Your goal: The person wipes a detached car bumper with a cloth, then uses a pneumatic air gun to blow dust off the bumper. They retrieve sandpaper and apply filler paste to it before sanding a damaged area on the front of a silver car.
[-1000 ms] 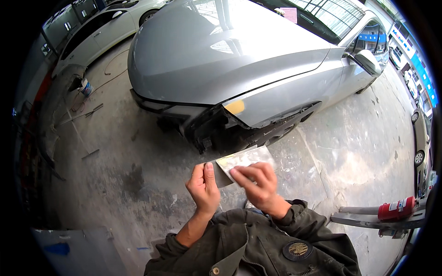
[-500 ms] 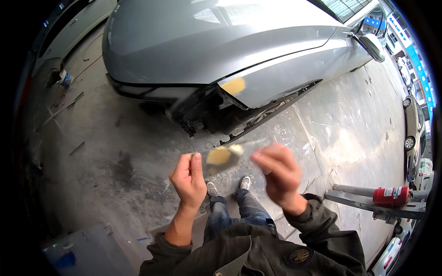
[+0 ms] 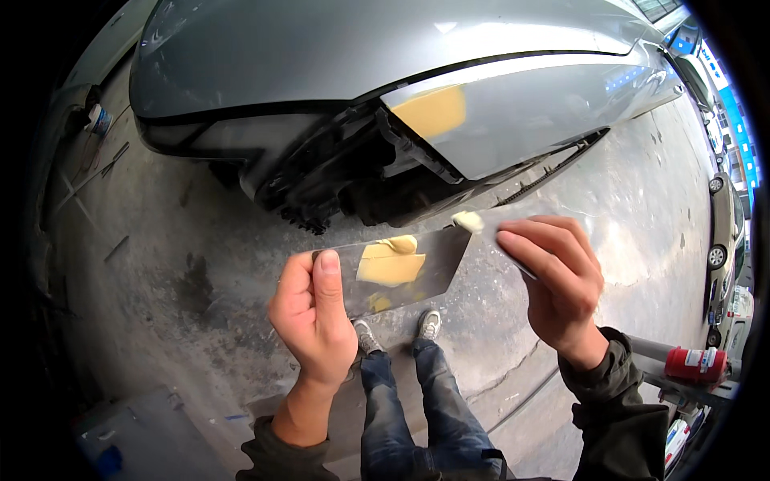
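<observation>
My left hand (image 3: 317, 325) pinches one end of a flat grey plate (image 3: 441, 268) between thumb and fingers. Yellow body filler (image 3: 391, 267) is smeared across the plate, with a thicker dab at its upper edge. In my right hand (image 3: 560, 276) is a thin grey putty spreader (image 3: 488, 239), its outline hard to make out against the floor. A pale lump of filler (image 3: 468, 220) clings to its tip, close to the plate's far right corner. Beyond both hands, the silver car's fender (image 3: 513, 136) carries a yellow filler patch (image 3: 435, 110) at its front corner.
The car's front has an exposed dark cavity (image 3: 313, 176) below the hood. A red cylinder (image 3: 695, 365) on a metal post stands at right. Thin strips (image 3: 76, 192) and a small bucket (image 3: 99, 120) are on the floor at left. Parked cars (image 3: 718, 256) line the far right.
The car appears larger and nearer in view. My right hand has moved right, drawing the spreader away from the plate's middle; the lump of filler now shows on its tip.
</observation>
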`<state>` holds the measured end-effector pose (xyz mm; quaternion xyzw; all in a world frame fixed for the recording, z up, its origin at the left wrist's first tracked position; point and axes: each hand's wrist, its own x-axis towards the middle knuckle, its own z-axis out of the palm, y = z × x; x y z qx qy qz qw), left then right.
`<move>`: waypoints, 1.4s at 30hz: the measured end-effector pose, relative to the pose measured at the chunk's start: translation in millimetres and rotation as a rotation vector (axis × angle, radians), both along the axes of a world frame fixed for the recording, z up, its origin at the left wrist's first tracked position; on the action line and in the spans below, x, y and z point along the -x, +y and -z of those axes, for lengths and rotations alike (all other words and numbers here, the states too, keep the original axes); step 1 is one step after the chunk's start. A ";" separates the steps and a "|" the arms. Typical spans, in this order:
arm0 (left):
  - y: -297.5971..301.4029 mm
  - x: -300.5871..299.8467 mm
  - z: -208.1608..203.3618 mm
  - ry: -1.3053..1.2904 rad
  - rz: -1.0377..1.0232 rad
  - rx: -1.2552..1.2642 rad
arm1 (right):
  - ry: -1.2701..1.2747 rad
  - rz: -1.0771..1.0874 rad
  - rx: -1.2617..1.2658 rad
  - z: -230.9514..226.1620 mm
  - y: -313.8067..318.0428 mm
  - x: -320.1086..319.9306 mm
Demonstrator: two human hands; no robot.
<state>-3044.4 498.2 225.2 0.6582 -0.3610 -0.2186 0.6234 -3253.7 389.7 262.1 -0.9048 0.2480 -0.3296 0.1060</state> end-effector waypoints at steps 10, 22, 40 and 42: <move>-26.2 29.6 41.0 0.104 -0.065 0.014 | 0.103 -0.115 0.291 53.3 2.5 -17.1; 22.6 7.2 107.9 0.294 -0.234 -0.069 | -0.929 0.444 -1.577 36.2 -27.5 75.7; 23.8 94.9 210.6 0.444 -0.552 -0.003 | 0.798 -0.864 1.005 -94.4 -141.0 -48.0; 17.2 113.9 218.9 0.473 -0.617 0.007 | 0.800 -0.920 1.085 -88.1 -153.5 -61.8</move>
